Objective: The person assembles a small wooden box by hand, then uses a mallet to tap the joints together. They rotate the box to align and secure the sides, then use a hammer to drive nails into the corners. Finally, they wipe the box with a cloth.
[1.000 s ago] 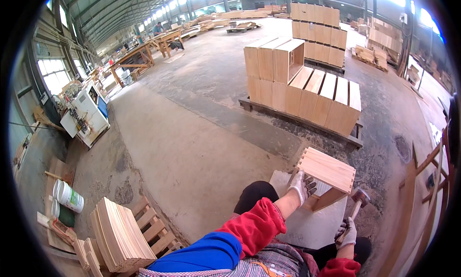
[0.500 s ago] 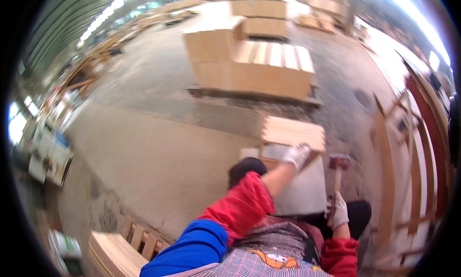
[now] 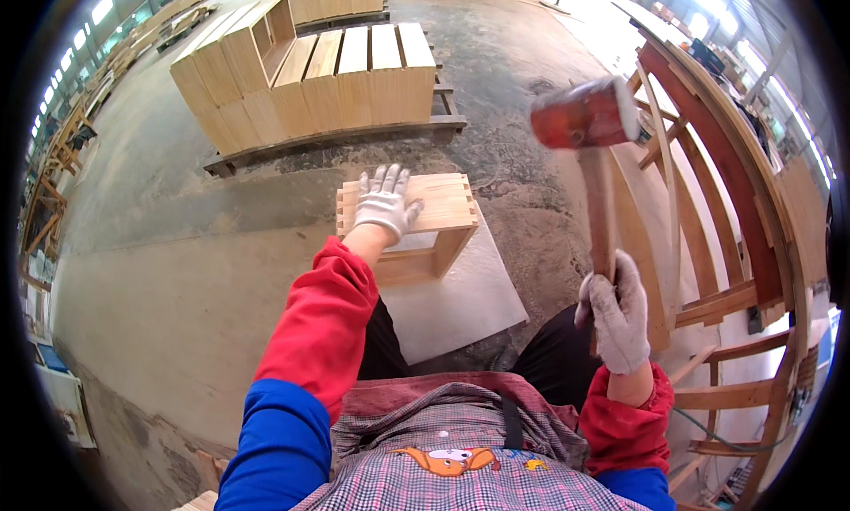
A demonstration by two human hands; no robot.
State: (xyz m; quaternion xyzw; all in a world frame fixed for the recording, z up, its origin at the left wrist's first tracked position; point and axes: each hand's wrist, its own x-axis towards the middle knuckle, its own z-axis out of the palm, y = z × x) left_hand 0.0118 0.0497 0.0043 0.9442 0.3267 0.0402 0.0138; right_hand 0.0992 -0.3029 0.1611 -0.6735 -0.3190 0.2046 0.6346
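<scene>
The wooden box [image 3: 456, 236] lies with its long axis running left to right across the person's front, its right end turned very slightly away, and its hollow side faces the person. It rests on a low, pale worktop [image 3: 469, 307] just beyond the knees, nearer the left knee than the right. The mallet [image 3: 595, 166] stands nearly upright in the air to the right, handle down and head on top, with the head's own length lying across the handle, one face to the left and the other to the right.

The hands are well apart. The left hand [image 3: 384, 205], in a pale glove, is laid flat on the box's top panel, fingers extended and a little spread, pointing away from the person. The right hand [image 3: 617, 312], gloved too, is curled tightly round the lower part of the mallet's handle.

The box is light, bare wood with visible grain, and interlocking finger joints show along the short ends of its top. The mallet's head is red, scuffed and slightly blurred, with a pale right face
</scene>
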